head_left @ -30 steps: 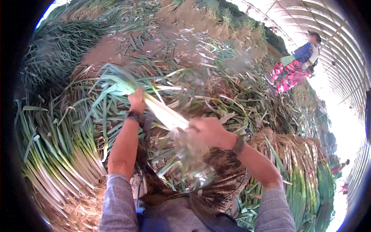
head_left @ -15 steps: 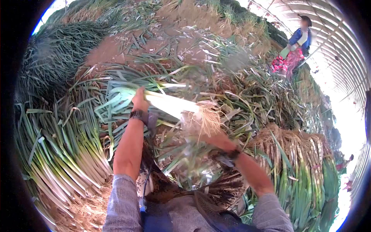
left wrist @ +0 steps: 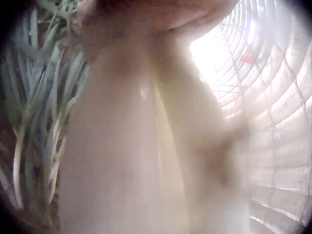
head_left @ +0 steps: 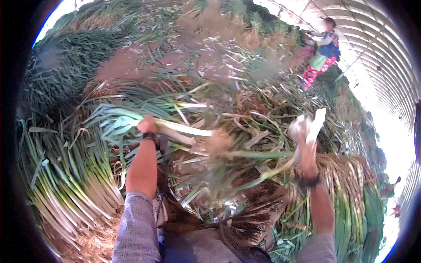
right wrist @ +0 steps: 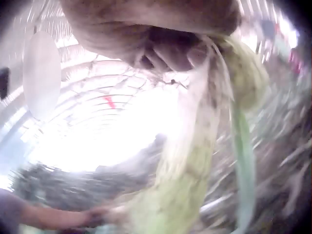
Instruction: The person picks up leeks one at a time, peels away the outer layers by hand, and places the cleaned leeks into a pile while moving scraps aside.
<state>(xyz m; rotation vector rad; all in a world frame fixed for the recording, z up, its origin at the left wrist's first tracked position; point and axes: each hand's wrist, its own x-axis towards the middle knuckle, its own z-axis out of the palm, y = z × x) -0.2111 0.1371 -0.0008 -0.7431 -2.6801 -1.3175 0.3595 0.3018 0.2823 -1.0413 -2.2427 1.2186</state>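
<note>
Held sideways over the pile, a bunch of leeks (head_left: 184,128) has its green leaves toward the left and blurred roots at the right. My left hand (head_left: 148,124) grips it where the leaves meet the white stalks. In the left wrist view the pale stalks (left wrist: 122,146) fill the middle below the hand (left wrist: 161,14). Off to the right, my right hand (head_left: 307,151) is raised and blurred. Its fingers curl round peeled leaf strips (right wrist: 185,165), which hang from the hand (right wrist: 161,29) in the right wrist view. A white piece (head_left: 316,125) shows at that hand.
Trimmed leeks (head_left: 74,184) lie in a row at the left, roots toward the bottom. Another stack (head_left: 346,193) stands at the right, roots up. Loose leaves (head_left: 263,118) cover the ground between. A person in a blue top (head_left: 331,44) is at the upper right, under the arched roof (head_left: 372,39).
My right hand has moved away from the root end, right and up, with leaf strips in it. The left hand has shifted slightly left and down with the leeks. The other person has moved left.
</note>
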